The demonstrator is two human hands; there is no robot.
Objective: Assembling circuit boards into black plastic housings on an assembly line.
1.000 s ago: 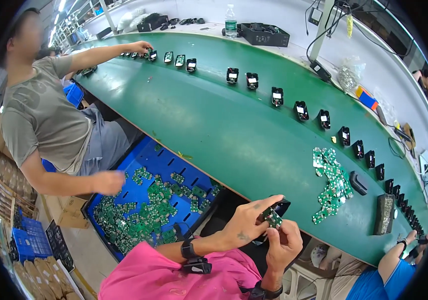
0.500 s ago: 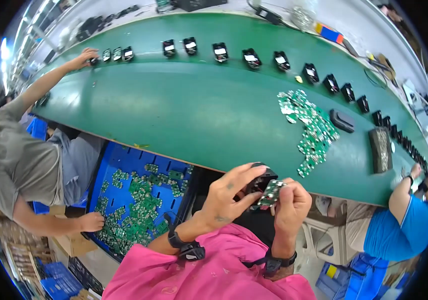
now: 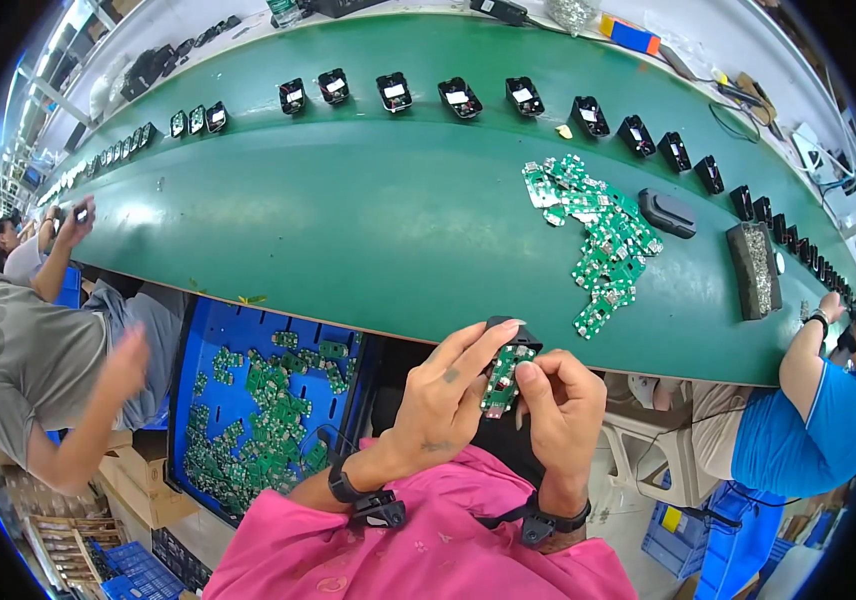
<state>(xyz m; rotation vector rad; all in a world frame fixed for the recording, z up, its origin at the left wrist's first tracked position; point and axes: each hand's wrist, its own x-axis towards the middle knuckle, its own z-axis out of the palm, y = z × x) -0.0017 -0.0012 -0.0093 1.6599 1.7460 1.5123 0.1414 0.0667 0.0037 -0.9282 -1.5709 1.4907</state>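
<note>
Since the earlier frame, the green circuit board (image 3: 501, 384) has turned from a slanted pose by the right hand to a nearly upright one, and now stands against the black housing (image 3: 517, 331); the co-worker's near hand (image 3: 126, 364), blurred, has risen from the blue tray (image 3: 210, 338). The person's left hand (image 3: 436, 402) comes from the lower left with its back upward, the fingers stretched obliquely to the upper right, and it holds the housing in a narrow grip, a fingertip lying on the upper end. The right hand (image 3: 566, 412) rises almost vertically from its wrist strap (image 3: 570, 522), with bent fingers; its thumb presses on the right edge of the board. How deep the board sits in the housing, I cannot tell. Both things are between the two hands, just before the near edge of the green table (image 3: 348, 240), where a heap of circuit boards (image 3: 610, 243) lies beyond the right hand.
</note>
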